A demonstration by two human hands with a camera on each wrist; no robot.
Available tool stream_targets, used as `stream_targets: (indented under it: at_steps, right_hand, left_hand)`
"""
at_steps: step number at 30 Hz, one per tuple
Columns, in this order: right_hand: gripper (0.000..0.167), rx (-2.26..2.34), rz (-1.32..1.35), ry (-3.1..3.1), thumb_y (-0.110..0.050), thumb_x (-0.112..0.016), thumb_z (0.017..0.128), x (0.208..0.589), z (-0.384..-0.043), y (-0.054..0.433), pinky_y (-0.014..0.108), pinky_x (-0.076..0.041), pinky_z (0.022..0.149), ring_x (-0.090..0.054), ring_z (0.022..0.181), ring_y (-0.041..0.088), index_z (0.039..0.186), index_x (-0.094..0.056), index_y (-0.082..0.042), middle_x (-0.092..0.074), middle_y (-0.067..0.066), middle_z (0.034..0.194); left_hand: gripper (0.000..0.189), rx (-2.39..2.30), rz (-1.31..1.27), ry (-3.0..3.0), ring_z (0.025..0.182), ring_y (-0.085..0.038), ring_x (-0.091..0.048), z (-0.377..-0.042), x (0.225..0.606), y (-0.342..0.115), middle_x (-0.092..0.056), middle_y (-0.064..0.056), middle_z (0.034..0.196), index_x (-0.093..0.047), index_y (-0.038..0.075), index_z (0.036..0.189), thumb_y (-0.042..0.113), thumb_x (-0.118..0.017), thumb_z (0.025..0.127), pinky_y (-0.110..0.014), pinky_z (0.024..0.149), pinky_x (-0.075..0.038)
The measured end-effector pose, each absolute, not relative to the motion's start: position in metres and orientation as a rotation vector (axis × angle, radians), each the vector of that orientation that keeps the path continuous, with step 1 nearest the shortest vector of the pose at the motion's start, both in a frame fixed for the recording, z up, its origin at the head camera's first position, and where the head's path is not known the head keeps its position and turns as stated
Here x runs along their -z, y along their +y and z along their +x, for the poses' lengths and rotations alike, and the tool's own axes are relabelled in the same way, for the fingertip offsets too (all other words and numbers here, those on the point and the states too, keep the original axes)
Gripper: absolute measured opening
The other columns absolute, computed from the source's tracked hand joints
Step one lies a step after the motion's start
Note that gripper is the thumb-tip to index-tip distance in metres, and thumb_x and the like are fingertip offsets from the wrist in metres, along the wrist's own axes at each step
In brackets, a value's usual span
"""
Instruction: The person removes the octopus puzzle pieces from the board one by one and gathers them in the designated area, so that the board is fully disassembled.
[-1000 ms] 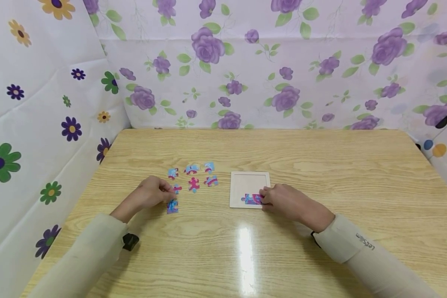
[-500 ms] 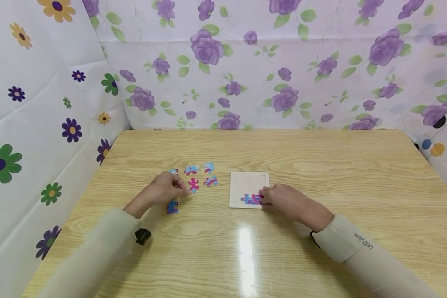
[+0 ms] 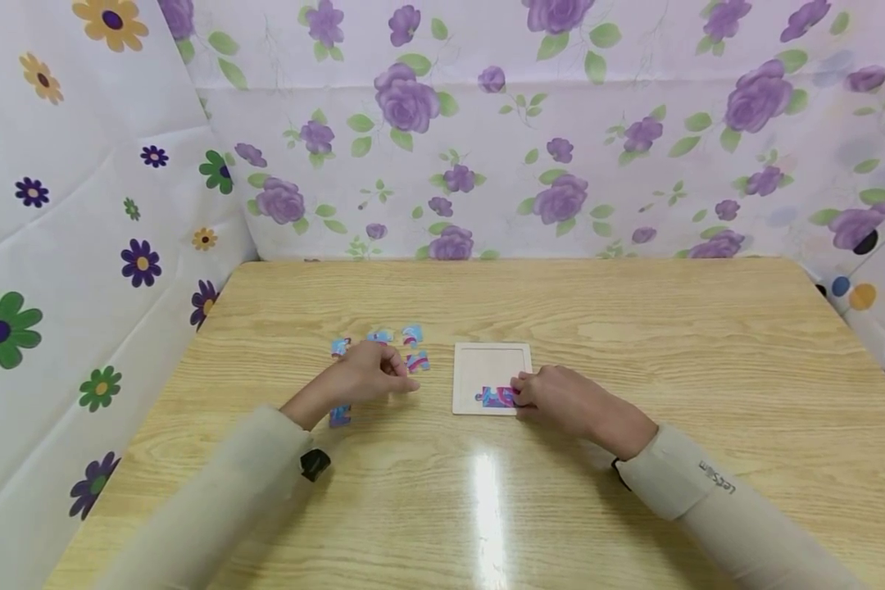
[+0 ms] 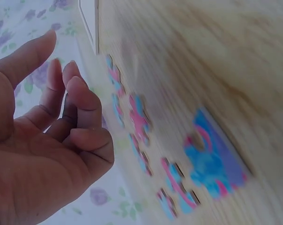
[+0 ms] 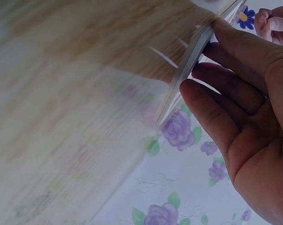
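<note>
In the head view my left hand (image 3: 369, 373) hovers over loose jigsaw pieces. Its fingers curl loosely, with the thumb apart and nothing between them in the left wrist view. Several pieces lie below, among them a blue and purple corner piece (image 4: 221, 164) and a pink piece (image 4: 139, 119). My right hand (image 3: 564, 397) grips the lower right corner of a white puzzle tray (image 3: 455, 381); in the right wrist view the thumb and fingers meet its edge. Inside the tray, joined blue, purple and pink pieces (image 3: 496, 397) lie along the bottom, partly hidden by my right fingertips.
A wooden table (image 3: 634, 319) bears everything. Behind it hangs a flowered cloth (image 3: 487, 156), and another flower-printed cloth (image 3: 59, 246) runs along the left side. Light pieces (image 3: 412, 334) lie at the back of the loose group, left of the tray.
My left hand has moved right across the loose pieces towards the tray, leaving the left column and covering the pink piece in the head view. My right hand stays at the tray's corner.
</note>
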State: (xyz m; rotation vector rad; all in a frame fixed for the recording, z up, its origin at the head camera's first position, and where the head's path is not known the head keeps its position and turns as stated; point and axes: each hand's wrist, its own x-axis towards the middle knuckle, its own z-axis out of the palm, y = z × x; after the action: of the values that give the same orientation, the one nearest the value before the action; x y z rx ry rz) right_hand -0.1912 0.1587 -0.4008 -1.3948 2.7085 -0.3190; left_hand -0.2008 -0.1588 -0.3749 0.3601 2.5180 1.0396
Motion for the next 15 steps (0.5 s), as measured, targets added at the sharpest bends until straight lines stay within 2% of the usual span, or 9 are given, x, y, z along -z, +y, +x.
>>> stream_targets:
  at_steps: [4, 7, 10, 15]
  right_hand:
    - [0.020, 0.317, -1.390, 2.700, -0.013, -0.074, 0.091, 0.402, -0.191, 0.159, 0.021, -0.043, 0.060, -0.044, 0.063, 0.005, 0.072, -0.067, -0.011, -0.055, -0.006, 0.079]
    - [0.016, 0.307, -1.387, 2.702, -0.014, -0.074, 0.091, 0.402, -0.191, 0.159, 0.023, -0.048, 0.062, -0.058, 0.069, 0.008, 0.076, -0.071, -0.010, -0.065, -0.002, 0.087]
    - [0.013, 0.294, -1.392, 2.708, -0.015, -0.074, 0.091, 0.403, -0.191, 0.160, 0.026, -0.053, 0.067, -0.070, 0.081, 0.018, 0.080, -0.074, -0.008, -0.070, 0.004, 0.097]
    - [0.011, 0.272, -1.388, 2.714, -0.015, -0.074, 0.091, 0.402, -0.192, 0.161, 0.031, -0.055, 0.072, -0.071, 0.090, 0.025, 0.083, -0.076, -0.008, -0.072, 0.008, 0.105]
  left_hand:
    - [0.016, -1.022, 0.370, 2.490, 0.069, -0.014, -0.052, -0.203, 0.374, -0.147, -0.064, -0.002, 0.080, -0.068, 0.009, 0.089, 0.022, -0.076, 0.090, -0.028, 0.064, -0.044]
    - [0.014, -1.025, 0.374, 2.464, 0.071, -0.013, -0.056, -0.205, 0.374, -0.138, -0.066, -0.001, 0.082, -0.069, 0.008, 0.090, 0.020, -0.076, 0.090, -0.028, 0.066, -0.046]
    - [0.012, -1.028, 0.417, 2.452, 0.069, -0.013, -0.058, -0.207, 0.374, -0.130, -0.067, -0.002, 0.081, -0.069, 0.007, 0.090, 0.017, -0.076, 0.090, -0.027, 0.065, -0.047]
    - [0.010, -1.045, 0.460, 2.418, 0.070, -0.013, -0.058, -0.212, 0.377, -0.113, -0.067, -0.001, 0.082, -0.070, 0.007, 0.090, 0.015, -0.076, 0.090, -0.026, 0.064, -0.048]
